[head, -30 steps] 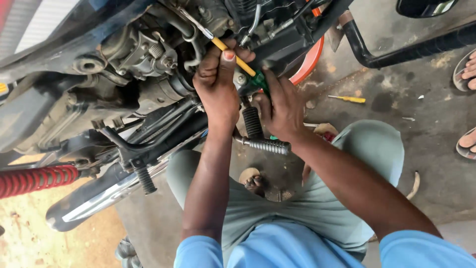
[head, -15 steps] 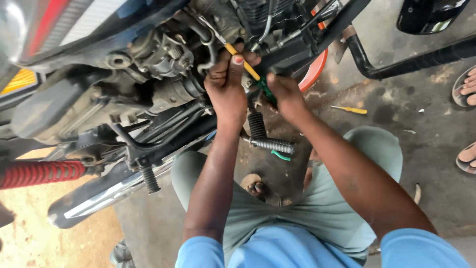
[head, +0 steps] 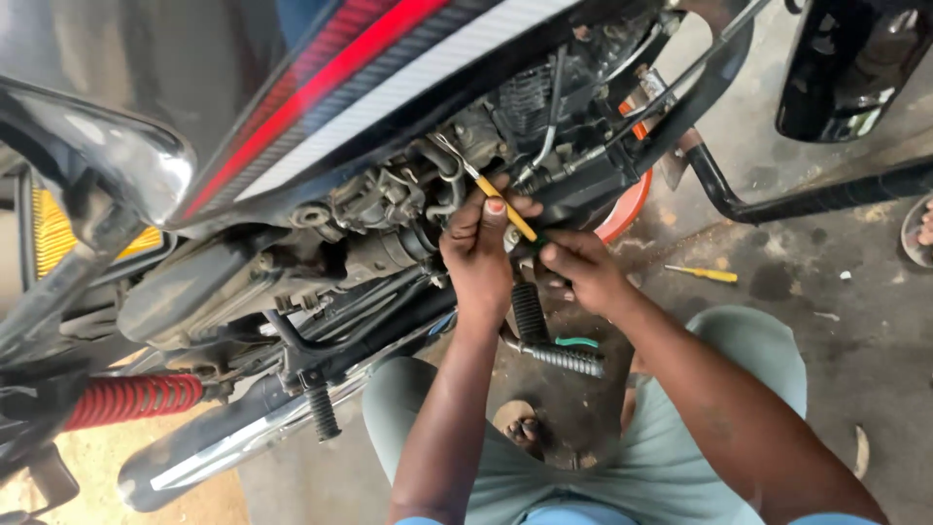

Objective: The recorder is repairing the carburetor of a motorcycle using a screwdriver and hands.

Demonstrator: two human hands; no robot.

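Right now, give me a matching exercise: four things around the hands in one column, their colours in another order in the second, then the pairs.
Things:
1. coil spring
2. screwdriver on the floor
3. motorcycle footpeg
4. trousers

Colours:
A. pale green
B. yellow
C. red
D. black

The left hand and right hand hold another, yellow-shafted screwdriver at the engine.

Pairs: 1-C, 2-B, 3-D, 4-A

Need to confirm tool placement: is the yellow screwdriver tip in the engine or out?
In: the yellow screwdriver slants up-left, its metal tip among the engine parts; left hand and right hand grip it.
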